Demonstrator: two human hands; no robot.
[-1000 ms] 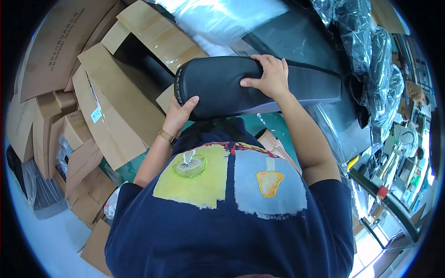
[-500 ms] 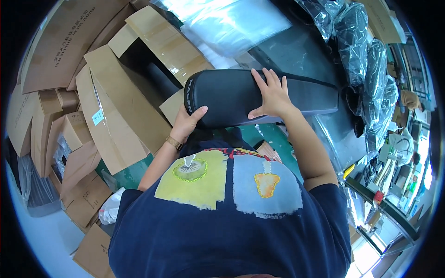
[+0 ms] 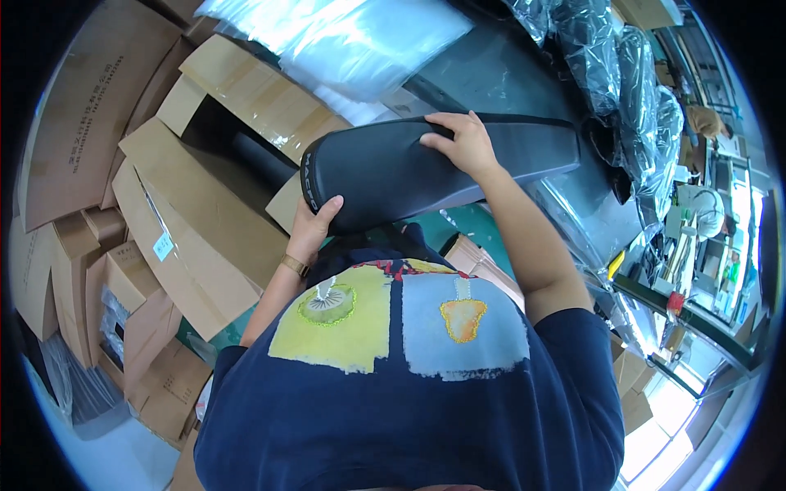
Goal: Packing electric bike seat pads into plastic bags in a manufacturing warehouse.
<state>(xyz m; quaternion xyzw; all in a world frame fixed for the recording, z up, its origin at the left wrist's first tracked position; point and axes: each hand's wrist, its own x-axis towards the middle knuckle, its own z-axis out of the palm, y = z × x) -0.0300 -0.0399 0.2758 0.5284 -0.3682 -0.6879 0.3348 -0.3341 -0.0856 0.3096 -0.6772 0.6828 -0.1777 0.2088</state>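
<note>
The left hand [image 3: 313, 229] pinches the wide end of the black seat [image 3: 385, 176], thumb on top; its fingers are hidden by the end. The right hand [image 3: 463, 147] lies on the seat near the far edge, thumb and forefinger slightly apart; whether its other fingers close round that edge, I cannot tell. The seat lies crosswise in front of the shirt [image 3: 409, 417], its narrow end to the right, its underside unseen. Just beside it, at left, is an open carton [image 3: 192, 200], its dark inside hard to make out. Beyond are plastic sheets [image 3: 352, 45] and wrapped bundles [image 3: 585, 74], both cut off above.
</note>
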